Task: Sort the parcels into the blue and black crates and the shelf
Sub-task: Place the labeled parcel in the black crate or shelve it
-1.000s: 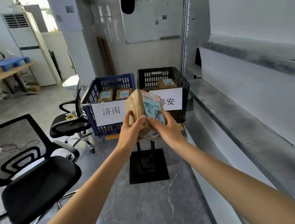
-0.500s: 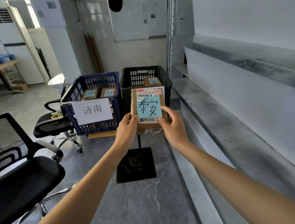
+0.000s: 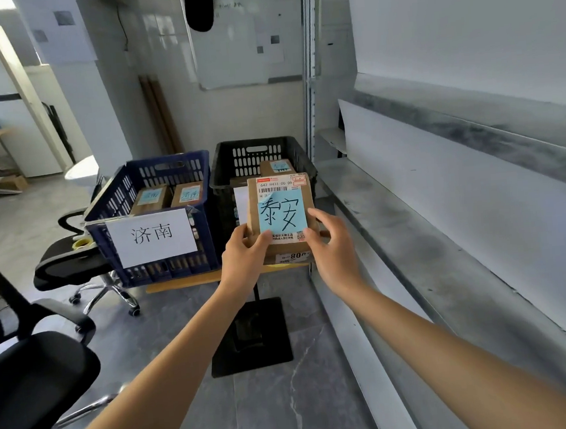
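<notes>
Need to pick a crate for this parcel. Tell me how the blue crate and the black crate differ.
The blue crate stands left; the black crate stands right, beside the shelf. The blue crate shows two parcels, the black crate one parcel plainly. The blue crate's sign reads 济南 in full; the black crate's sign is mostly hidden behind the held parcel. Both have slotted walls.
</notes>
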